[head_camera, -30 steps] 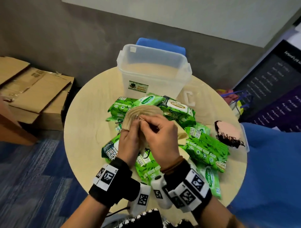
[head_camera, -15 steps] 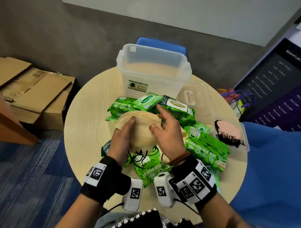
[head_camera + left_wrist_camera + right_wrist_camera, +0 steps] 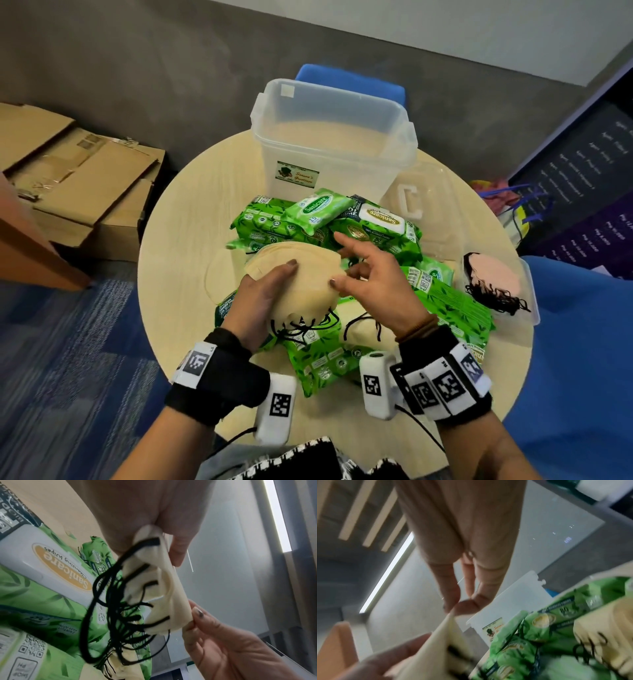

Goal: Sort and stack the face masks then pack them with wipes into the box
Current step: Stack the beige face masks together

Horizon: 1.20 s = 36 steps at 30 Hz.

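Note:
A stack of beige face masks [image 3: 301, 274] with black ear loops [image 3: 120, 608] is held above the green wipe packs [image 3: 373, 222]. My left hand [image 3: 274, 284] grips the stack at its loop end, thumb on top. My right hand [image 3: 346, 279] pinches the stack's right edge between thumb and a finger [image 3: 452, 608], index finger raised. More beige masks [image 3: 370, 334] lie on the packs under my right wrist. The clear plastic box [image 3: 329, 144] stands open at the table's far side. Pink masks [image 3: 489, 274] with black loops lie at the right.
The round wooden table [image 3: 178, 240] has bare surface at the left. A clear lid [image 3: 428, 209] lies right of the box, and the pink masks sit in a clear tray [image 3: 529, 301]. Cardboard boxes [image 3: 85, 178] stand on the floor at left. A blue chair [image 3: 349, 82] is behind the box.
Both hands were bunched over the top of the masks; they have spread apart. The left now grips the stack's loop end and the right pinches its right edge.

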Motion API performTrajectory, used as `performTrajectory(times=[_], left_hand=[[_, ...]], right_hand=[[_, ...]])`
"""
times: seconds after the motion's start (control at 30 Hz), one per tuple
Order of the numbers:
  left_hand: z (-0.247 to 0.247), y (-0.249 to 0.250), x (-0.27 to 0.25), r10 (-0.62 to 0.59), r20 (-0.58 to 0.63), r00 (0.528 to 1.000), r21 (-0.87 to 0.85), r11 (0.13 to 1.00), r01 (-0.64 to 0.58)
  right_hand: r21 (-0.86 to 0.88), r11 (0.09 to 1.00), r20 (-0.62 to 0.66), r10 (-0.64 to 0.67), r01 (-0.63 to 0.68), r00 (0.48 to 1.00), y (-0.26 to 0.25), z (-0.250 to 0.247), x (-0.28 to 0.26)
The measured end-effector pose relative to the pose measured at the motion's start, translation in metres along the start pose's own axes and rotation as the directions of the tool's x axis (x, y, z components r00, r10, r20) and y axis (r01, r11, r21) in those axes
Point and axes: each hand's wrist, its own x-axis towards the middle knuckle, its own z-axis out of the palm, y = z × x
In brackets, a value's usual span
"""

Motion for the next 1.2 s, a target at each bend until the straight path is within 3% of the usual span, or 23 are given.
performTrajectory(times=[0.1,0.27,0.4,0.57,0.67,0.8,0.83,0.87,0.93,0.97,1.03,1.1,1.13,1.2], left_hand=[[-0.001,0.001,0.004,-0.017,-0.043,0.999,-0.015,1.0,0.017],[0.003,0.001,0.005,-0.029,-0.042,0.999,-0.003,1.0,0.029],[0.005,0.002,0.002,-0.014,-0.009,1.0,0.036,0.999,0.014],[0.0,-0.005,0.007,0.002,-0.042,0.999,0.048,0.999,0.0],[-0.006,-0.009,0.013,0.011,-0.155,0.988,0.069,0.998,0.0],[-0.012,-0.009,0.015,-0.015,-0.191,0.981,0.108,0.994,0.036],[-0.014,-0.009,0.014,-0.012,-0.197,0.98,0.107,0.994,0.034],[-0.014,-0.008,0.014,-0.011,-0.194,0.981,0.101,0.994,0.031],[-0.015,-0.007,0.014,-0.007,-0.187,0.982,0.076,0.997,0.022],[-0.014,-0.005,0.014,-0.001,-0.181,0.983,0.064,0.998,0.012],[-0.014,-0.005,0.015,0.003,-0.173,0.985,0.052,0.999,0.006],[-0.012,-0.004,0.014,-0.002,-0.175,0.985,0.045,0.999,0.01],[-0.012,-0.004,0.013,-0.004,-0.175,0.985,0.041,0.999,0.011],[-0.012,-0.003,0.011,-0.004,-0.179,0.984,0.023,1.0,0.009]], right_hand=[[0.162,0.987,-0.092,0.034,-0.019,0.995,0.003,-0.003,-0.001],[0.008,0.996,-0.251,-0.079,0.083,0.965,-0.003,0.002,0.0],[-0.117,0.99,-0.245,-0.101,0.073,0.964,-0.005,0.006,0.006],[-0.182,0.979,-0.048,-0.098,0.088,0.994,-0.001,0.017,0.011],[-0.137,0.989,-0.106,-0.071,0.056,0.992,0.003,0.03,0.005],[-0.164,0.986,-0.184,0.002,-0.033,0.983,0.013,0.015,0.011],[-0.283,0.952,-0.245,0.043,-0.114,0.969,0.019,0.004,0.017],[-0.471,0.851,-0.297,0.094,-0.232,0.95,0.026,-0.008,0.024],[-0.767,0.5,-0.349,0.2,-0.402,0.915,0.038,-0.026,0.033],[-0.825,0.375,-0.354,0.242,-0.424,0.903,0.044,-0.03,0.036],[-0.858,0.3,-0.34,0.276,-0.417,0.899,0.056,-0.032,0.039],[-0.844,0.363,-0.338,0.213,-0.396,0.916,0.068,-0.036,0.04],[-0.793,0.46,-0.357,0.179,-0.399,0.917,0.07,-0.039,0.041],[-0.531,0.751,-0.421,0.169,-0.394,0.891,0.069,-0.046,0.041]])
